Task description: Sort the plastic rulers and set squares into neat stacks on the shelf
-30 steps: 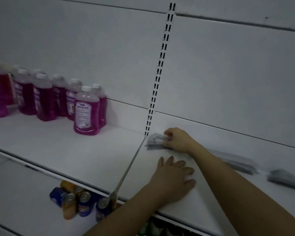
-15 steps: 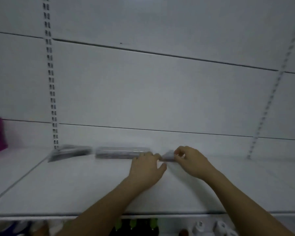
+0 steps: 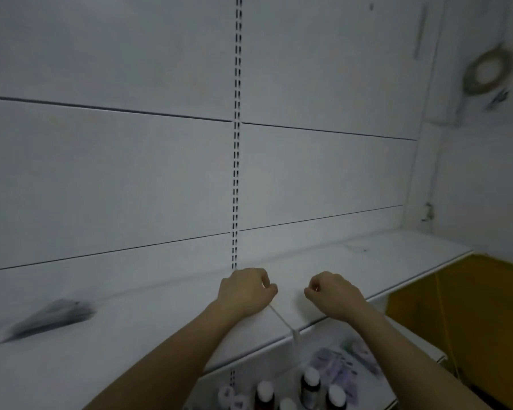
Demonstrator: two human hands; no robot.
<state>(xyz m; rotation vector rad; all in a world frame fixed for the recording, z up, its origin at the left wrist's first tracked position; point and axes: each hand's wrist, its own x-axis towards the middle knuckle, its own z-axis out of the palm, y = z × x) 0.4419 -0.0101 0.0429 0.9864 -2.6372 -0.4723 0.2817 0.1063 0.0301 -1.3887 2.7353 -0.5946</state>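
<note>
rulers/set squares (image 3: 49, 318): blurred grey pile far left on shelf (image 3: 160, 329), well apart from hands. left hand (image 3: 245, 292) & right hand (image 3: 333, 295) curled, apparently holding nothing. between stacks; next: find more strays.

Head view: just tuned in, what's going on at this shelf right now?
A person stands at a white shelf with both hands over its middle. The left hand and right hand hover close together, fingers curled; whether they pinch anything is not clear, since nothing shows between them. A blurred grey stack, probably the rulers or set squares, lies far off to the left on the same shelf. Bottles stand on the shelf below.
</note>
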